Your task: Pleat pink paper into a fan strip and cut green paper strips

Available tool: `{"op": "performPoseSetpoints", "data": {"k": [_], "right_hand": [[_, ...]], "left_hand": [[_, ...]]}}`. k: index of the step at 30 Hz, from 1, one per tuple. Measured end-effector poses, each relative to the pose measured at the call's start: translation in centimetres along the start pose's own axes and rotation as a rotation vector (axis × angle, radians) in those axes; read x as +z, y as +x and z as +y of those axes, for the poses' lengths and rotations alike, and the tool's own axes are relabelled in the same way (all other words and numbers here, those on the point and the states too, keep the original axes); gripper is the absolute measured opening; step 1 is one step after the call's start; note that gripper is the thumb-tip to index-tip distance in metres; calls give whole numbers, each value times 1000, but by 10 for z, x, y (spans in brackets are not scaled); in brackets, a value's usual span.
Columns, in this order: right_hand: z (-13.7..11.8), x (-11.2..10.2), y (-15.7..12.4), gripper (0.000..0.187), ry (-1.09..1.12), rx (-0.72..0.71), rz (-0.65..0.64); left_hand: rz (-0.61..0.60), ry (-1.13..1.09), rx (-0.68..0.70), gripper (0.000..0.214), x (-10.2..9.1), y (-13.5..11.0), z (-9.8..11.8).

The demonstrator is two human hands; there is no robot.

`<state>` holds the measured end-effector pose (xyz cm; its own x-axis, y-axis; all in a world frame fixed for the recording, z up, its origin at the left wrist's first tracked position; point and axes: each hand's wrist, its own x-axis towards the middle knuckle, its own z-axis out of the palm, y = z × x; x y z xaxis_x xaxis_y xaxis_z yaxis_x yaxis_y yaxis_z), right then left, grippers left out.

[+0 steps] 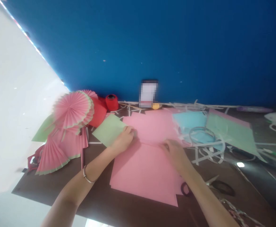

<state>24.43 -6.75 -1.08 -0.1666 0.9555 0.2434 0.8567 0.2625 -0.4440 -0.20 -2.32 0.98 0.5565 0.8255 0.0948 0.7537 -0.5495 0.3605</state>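
Observation:
Pink paper sheets lie overlapping in the middle of the table, and another pink sheet extends behind them. My left hand has its fingers closed at the left end of an edge between these sheets, beside a light green sheet. At the right end of the same edge, my right hand pinches the pink paper, its fingertips partly hidden and blurred. A pair of scissors with dark handles lies by my right forearm.
Pleated pink-and-green paper fans are heaped at the left near a red tape roll. A phone-like device leans on the blue wall. Blue paper, white strips and a green sheet lie at right.

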Motion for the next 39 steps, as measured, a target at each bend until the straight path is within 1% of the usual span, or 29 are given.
{"op": "performPoseSetpoints", "data": {"k": [4, 6, 8, 10, 12, 15, 17, 18, 22, 25, 27, 29, 32, 36, 39], "right_hand": [[-1, 0, 0, 27, -1, 7, -5], [-3, -1, -1, 24, -32, 0, 5], [-5, -3, -2, 20, -107, -35, 21], [-8, -6, -4, 18, -218, -110, 29], [-13, -7, -7, 25, -312, -217, 35], [-19, -5, -9, 44, -370, -408, 31], [-21, -1, -9, 48, -383, -495, 12], [-22, 1, -9, 51, -384, -513, -6], [-26, 5, -12, 59, -378, -459, -52], [-28, 5, -14, 59, -376, -404, -40], [-29, 5, -13, 59, -375, -370, -31], [-30, 6, -11, 58, -381, -337, -21], [-33, 9, -9, 53, -394, -286, -5], [-41, 14, -10, 44, -363, -241, -22], [-44, 17, -13, 48, -320, -226, -40]], "left_hand": [[21, 110, 9, 14, 1, -3, 2], [47, 175, -11, 17, 0, -4, 5], [65, 217, 21, 24, -2, -4, 11], [68, 228, 105, 29, -3, -4, 16], [60, 218, 177, 29, -2, -3, 20], [66, 197, 206, 26, 1, -2, 22], [74, 201, 217, 26, 3, -2, 21], [78, 212, 218, 27, 3, -2, 20], [125, 240, 205, 26, 6, -4, 19], [168, 241, 280, 26, 11, -5, 20], [173, 247, 336, 27, 15, -6, 21], [160, 237, 349, 28, 18, -6, 21], [131, 209, 322, 33, 21, -7, 21], [107, 199, 320, 36, 24, -9, 25], [68, 225, 340, 41, 26, -11, 28]]}}
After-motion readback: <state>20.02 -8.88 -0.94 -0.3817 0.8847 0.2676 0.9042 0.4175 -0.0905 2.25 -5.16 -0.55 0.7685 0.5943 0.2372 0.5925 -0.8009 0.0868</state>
